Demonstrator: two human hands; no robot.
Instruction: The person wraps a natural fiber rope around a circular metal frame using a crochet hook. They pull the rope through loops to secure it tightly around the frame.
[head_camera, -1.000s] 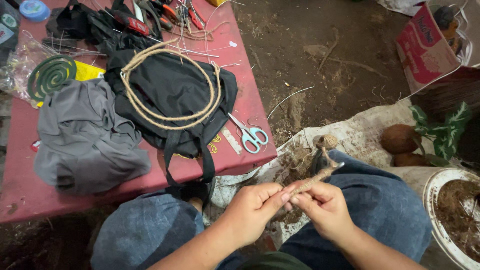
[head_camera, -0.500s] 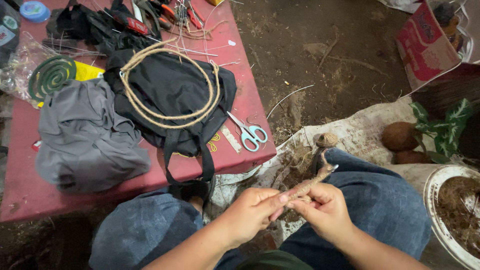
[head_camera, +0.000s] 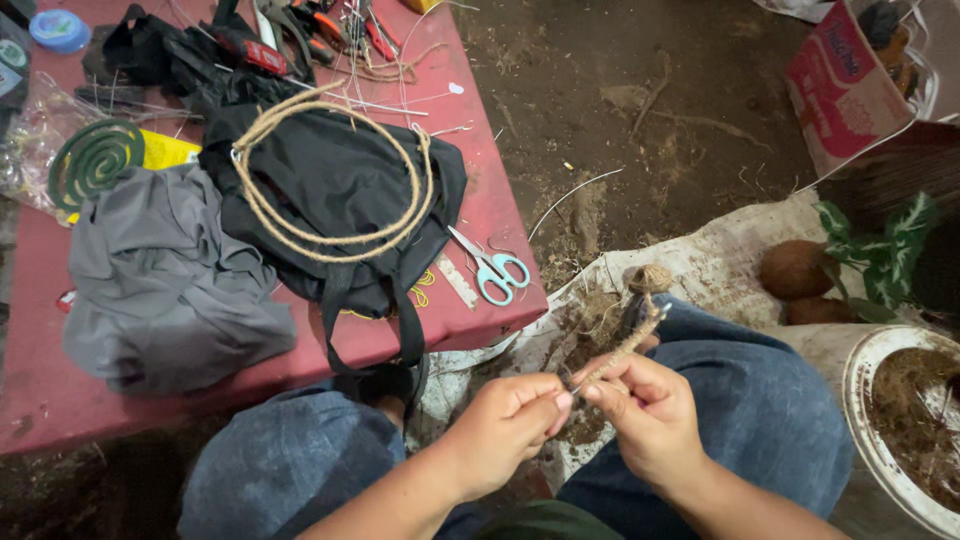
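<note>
My left hand (head_camera: 505, 425) and my right hand (head_camera: 648, 415) meet over my lap, between my knees in blue jeans. Both pinch a short rod wrapped in brown twine (head_camera: 622, 352), which slants up and to the right from my fingertips. A thin wire end shows where the two hands meet. A small ball of the same twine (head_camera: 651, 277) lies on the white sack (head_camera: 715, 262) just beyond the rod's far end.
A low red table (head_camera: 495, 205) on the left carries a black bag (head_camera: 340, 180) with a hoop of twine on it, scissors (head_camera: 490, 268), a grey cloth (head_camera: 165, 275), a green coil and pliers. Coconuts (head_camera: 795, 268), a plant, a white basin (head_camera: 880, 440) of fibre and a carton stand at right on dirt.
My hands have shifted slightly on the rod; its tip sits a little higher against my right knee. Everything else has stayed put.
</note>
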